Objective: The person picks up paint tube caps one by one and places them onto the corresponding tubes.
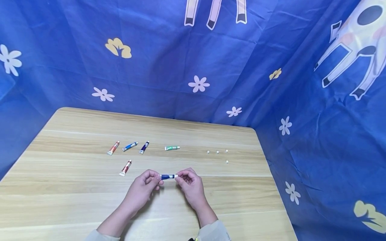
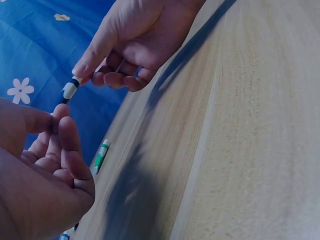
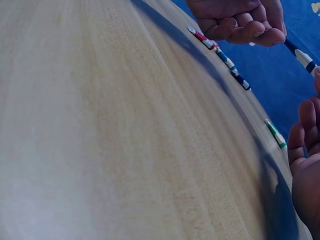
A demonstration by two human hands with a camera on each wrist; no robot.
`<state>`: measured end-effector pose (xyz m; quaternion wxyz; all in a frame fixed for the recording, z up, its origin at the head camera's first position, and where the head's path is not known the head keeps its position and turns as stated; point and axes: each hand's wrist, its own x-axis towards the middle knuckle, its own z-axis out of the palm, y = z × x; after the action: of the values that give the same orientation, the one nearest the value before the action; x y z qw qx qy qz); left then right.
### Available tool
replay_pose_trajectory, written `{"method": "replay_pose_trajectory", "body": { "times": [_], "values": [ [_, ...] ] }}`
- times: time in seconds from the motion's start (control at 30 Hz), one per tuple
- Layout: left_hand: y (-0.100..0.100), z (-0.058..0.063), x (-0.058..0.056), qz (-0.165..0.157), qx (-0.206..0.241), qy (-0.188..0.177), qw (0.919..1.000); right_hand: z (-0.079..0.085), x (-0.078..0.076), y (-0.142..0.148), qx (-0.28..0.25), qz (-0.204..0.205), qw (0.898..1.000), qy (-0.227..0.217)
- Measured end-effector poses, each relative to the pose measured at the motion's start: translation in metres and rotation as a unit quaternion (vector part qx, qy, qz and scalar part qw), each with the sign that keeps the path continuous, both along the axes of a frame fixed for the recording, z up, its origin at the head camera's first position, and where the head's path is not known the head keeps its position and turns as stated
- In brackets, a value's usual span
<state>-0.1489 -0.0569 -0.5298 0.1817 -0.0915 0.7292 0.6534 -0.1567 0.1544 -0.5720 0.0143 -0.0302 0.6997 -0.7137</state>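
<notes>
My left hand and right hand hold a small dark blue paint tube level between them, over the front middle of the table. The left thumb and fingers pinch its flat end. At the opposite end, the right thumb and fingertips pinch the white cap end and partly cover it. In the left wrist view the tube spans the gap between the hands, raised above the tabletop. A green paint tube lies just beyond the hands.
On the wooden table, an orange-red tube, a blue tube, a dark violet-blue tube and a dark red tube lie at left. Several small white caps sit at right. Blue printed cloth hangs around the table.
</notes>
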Motion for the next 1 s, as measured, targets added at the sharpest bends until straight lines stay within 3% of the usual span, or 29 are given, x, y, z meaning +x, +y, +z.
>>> {"method": "replay_pose_trajectory", "body": {
  "times": [0.47, 1.0],
  "values": [
    [0.0012, -0.0017, 0.0011, 0.002, -0.002, -0.007, 1.0000, -0.0012, 0.0002, -0.0002, 0.019, 0.004, 1.000, -0.002],
    [0.0013, 0.0006, -0.0014, 0.001, 0.004, -0.008, 1.0000, 0.0006, -0.0022, -0.0045, 0.021, 0.024, 0.999, -0.035]
  ]
}}
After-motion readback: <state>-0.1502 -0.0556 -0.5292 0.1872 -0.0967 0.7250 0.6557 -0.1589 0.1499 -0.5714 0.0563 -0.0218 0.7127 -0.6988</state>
